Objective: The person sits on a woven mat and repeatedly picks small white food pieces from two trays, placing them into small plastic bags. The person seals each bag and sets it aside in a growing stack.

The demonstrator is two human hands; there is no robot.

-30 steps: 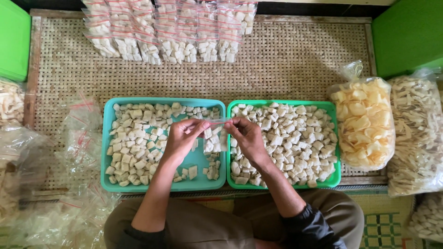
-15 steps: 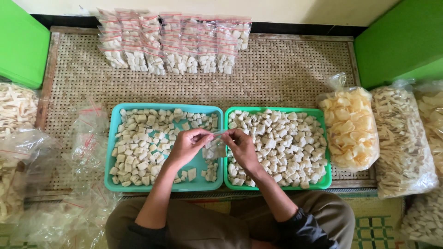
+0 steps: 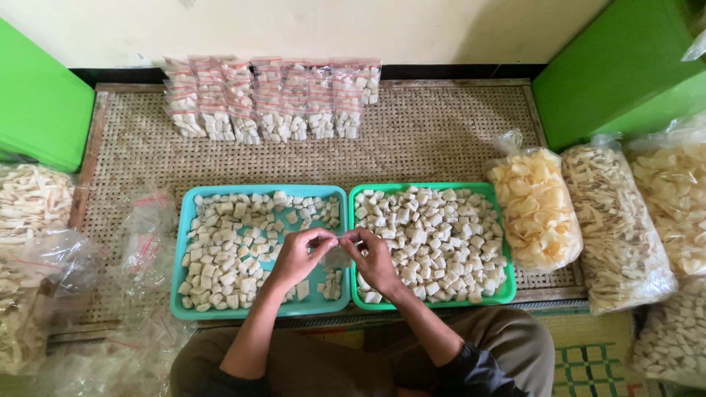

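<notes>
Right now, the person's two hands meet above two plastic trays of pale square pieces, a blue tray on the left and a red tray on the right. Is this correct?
Not quite. The tray on the right is green plastic, not red. The head view shows it beside the blue plastic tray, both holding pale square pieces, with the left hand and right hand meeting above where they join.
</notes>
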